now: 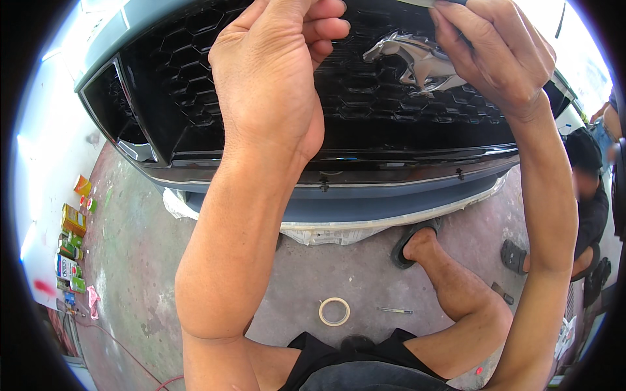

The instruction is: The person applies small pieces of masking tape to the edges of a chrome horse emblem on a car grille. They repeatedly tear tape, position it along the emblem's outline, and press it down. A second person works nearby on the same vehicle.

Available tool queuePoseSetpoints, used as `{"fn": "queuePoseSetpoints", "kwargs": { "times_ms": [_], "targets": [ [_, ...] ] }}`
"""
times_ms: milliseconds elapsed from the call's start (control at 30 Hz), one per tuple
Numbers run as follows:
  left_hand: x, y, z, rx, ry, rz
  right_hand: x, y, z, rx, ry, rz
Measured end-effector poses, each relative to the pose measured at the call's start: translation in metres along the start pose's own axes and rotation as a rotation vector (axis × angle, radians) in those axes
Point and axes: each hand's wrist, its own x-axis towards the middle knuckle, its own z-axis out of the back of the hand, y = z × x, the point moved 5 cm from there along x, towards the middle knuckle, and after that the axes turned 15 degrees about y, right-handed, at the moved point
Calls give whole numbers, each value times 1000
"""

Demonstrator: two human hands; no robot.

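Observation:
In front of a car's black honeycomb grille [182, 85], both my hands are raised to the top of the view. My left hand [270, 78] has its fingers curled, and the thumb tip is cut off by the upper edge; what it pinches, if anything, is hidden. On the right, my right hand [499, 58] pinches a pale, thin, curved-edged piece [417, 2], mostly out of view. Between the hands a silver horse emblem [417, 62] sits on the grille, its rear part hidden by my right hand. Below runs a blue-grey bumper [352, 210] edged with masking tape and newspaper [332, 234].
A roll of masking tape [334, 312] and a slim cutter knife [395, 310] lie on the concrete floor between my legs. Several cans [73, 221] line the left wall. A red hose [130, 355] runs at lower left. Another person [587, 189] crouches at right.

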Motion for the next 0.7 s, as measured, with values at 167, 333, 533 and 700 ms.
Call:
{"fn": "queuePoseSetpoints", "kwargs": {
  "times_ms": [167,333,533,700],
  "targets": [
    [0,0,-2,-15,-3,8,4,1,-3,106,-369,-19],
    [-1,0,2,-7,-14,-7,12,6,4,28,-151,-8],
    [3,4,4,-19,54,-15,0,-1,8,5,90,-15],
    [7,12,35,143,50,-82,3,4,17,158,219,15]
  ]
}}
